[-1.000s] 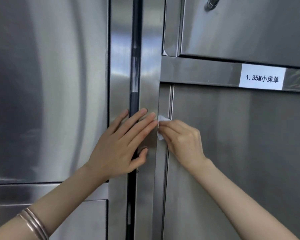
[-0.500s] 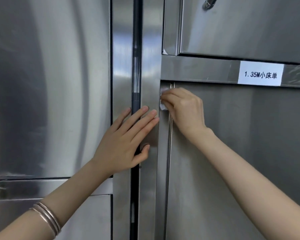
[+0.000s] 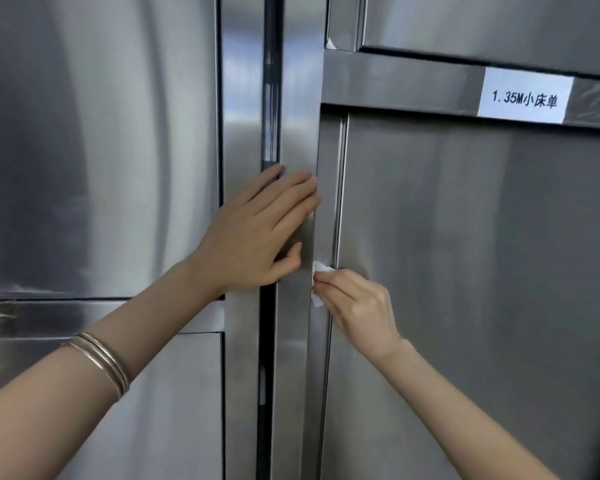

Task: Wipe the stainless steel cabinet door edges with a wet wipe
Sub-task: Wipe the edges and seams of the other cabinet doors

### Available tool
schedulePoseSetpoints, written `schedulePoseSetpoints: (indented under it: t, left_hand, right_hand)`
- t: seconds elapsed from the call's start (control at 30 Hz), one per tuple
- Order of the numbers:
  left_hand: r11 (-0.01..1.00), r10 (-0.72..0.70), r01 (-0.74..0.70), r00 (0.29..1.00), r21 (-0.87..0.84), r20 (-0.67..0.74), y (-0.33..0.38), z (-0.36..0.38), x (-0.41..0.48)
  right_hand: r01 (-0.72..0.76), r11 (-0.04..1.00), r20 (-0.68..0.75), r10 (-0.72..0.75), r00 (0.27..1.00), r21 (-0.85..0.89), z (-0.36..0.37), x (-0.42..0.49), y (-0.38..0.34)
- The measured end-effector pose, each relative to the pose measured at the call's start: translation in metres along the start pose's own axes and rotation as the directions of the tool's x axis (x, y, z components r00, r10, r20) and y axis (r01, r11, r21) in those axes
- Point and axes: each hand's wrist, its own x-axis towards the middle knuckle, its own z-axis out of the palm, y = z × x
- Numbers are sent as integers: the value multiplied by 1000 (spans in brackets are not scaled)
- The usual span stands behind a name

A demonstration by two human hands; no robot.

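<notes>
A stainless steel cabinet door (image 3: 465, 271) fills the right side, with its left edge strip (image 3: 329, 188) running top to bottom. My right hand (image 3: 357, 306) is pinched on a small white wet wipe (image 3: 318, 270) and presses it against that edge, about halfway down. My left hand (image 3: 257, 230) lies flat with fingers spread on the vertical steel post (image 3: 298, 133) just left of the door, fingertips above the wipe. A set of thin bangles circles my left wrist.
A white paper label (image 3: 525, 95) with printed text is taped on the rail above the door. Another steel door (image 3: 97, 150) stands at left, a dark gap (image 3: 267, 323) runs between the two cabinets, and an upper door panel (image 3: 482, 26) sits above the rail.
My right hand has slid the wipe down the door edge from near the top corner to about mid-height. My left hand stays flat on the post.
</notes>
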Motion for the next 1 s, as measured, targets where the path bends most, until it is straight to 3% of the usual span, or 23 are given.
schedulePoseSetpoints:
  t: [0.13, 0.27, 0.47, 0.63, 0.83, 1.0]
  left_hand:
    - [984, 173, -175, 983, 19, 56, 9, 8, -6]
    - [951, 303, -308, 943, 14, 141, 36, 23, -18]
    - [952, 303, -306, 951, 33, 63, 37, 31, -21]
    - [963, 257, -262, 963, 58, 85, 49, 33, -32]
    - [968, 246, -248, 966, 21, 81, 88, 39, -64]
    - [975, 222, -221, 972, -23, 78, 123, 52, -105]
  right_hand:
    - [-202, 976, -53, 207, 977, 88, 14, -46, -30]
    - [-134, 989, 66, 130, 989, 57, 12, -77, -38]
    - [-213, 973, -156, 225, 962, 90, 35, -99, -47]
    - [-136, 986, -95, 145, 985, 91, 45, -138, -50]
    - [-205, 976, -156, 213, 965, 67, 53, -169, -66]
    - [-181, 982, -32, 183, 983, 50, 54, -207, -85]
